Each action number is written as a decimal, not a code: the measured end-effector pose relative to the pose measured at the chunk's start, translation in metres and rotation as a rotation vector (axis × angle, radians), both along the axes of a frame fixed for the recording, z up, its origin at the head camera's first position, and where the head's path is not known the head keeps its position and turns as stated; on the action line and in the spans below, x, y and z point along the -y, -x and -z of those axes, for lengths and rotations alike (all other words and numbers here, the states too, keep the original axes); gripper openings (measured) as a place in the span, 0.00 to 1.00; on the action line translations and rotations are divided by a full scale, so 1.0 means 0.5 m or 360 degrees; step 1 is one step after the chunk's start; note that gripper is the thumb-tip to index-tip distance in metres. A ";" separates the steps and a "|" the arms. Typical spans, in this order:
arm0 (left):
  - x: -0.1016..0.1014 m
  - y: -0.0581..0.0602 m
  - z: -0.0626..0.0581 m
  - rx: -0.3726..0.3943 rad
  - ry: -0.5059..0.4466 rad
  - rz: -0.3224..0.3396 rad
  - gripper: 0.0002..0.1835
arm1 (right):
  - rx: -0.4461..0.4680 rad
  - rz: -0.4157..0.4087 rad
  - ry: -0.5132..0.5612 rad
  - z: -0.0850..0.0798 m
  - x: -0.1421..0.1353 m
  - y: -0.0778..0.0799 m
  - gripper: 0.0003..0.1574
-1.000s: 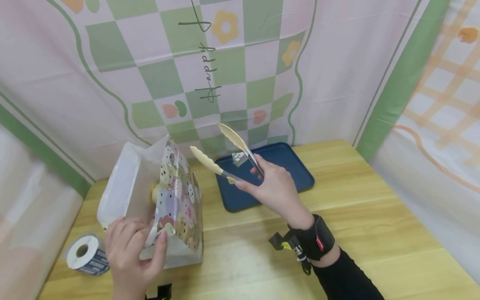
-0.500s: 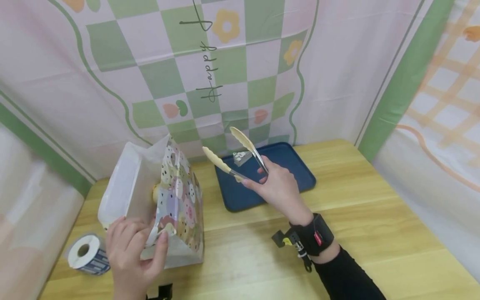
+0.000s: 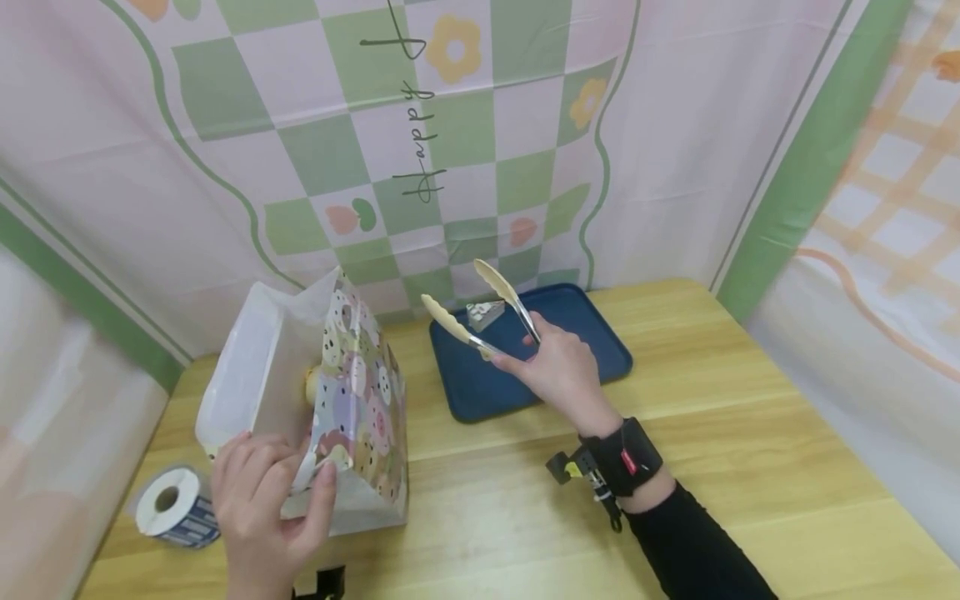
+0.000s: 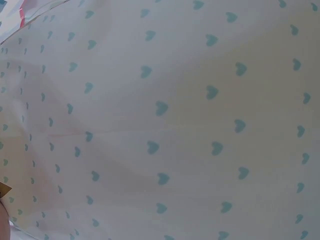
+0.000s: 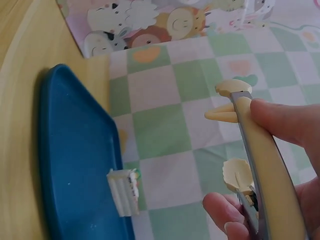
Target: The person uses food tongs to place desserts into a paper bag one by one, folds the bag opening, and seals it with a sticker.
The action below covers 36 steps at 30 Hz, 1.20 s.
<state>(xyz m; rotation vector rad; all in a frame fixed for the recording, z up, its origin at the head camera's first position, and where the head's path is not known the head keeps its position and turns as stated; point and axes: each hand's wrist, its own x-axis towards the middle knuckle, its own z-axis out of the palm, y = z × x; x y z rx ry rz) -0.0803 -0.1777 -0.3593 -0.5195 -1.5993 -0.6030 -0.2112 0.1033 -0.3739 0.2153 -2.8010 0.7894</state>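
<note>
My left hand (image 3: 262, 500) pinches the front rim of a paper bag (image 3: 360, 400) printed with cartoon animals, thumb outside and fingers over the edge. A rounded yellowish thing (image 3: 311, 386) shows inside the open bag. In the left wrist view, a pale bag surface (image 4: 185, 125) with teal hearts fills most of the picture. My right hand (image 3: 558, 367) grips metal tongs (image 5: 270, 170) with cream tips, their arms spread and nothing between them. The tongs are held above a blue tray (image 3: 480, 392). Near the tray's back left lies a small silvery-white wedge-shaped piece (image 3: 486, 314), ribbed on one side.
A roll of labels (image 3: 177, 508) stands on the wooden table (image 3: 675, 400), left of the bag. A checkered curtain (image 3: 420, 150) hangs close behind the tray and bag. The table's right edge runs diagonally beside my right arm.
My right hand has carried the spread tongs to the right and slightly down, so their tips are nearer the wedge-shaped piece. The left hand and bag have stayed put.
</note>
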 end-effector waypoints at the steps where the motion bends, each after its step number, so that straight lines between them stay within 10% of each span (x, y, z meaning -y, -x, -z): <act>1: 0.000 0.000 0.000 -0.0003 -0.0001 0.0001 0.28 | 0.0005 0.0003 -0.0001 0.002 0.000 0.002 0.60; 36: 0.002 0.004 0.007 -0.0017 -0.0016 0.0005 0.27 | 0.0186 0.0131 0.0023 0.113 -0.022 0.077 0.59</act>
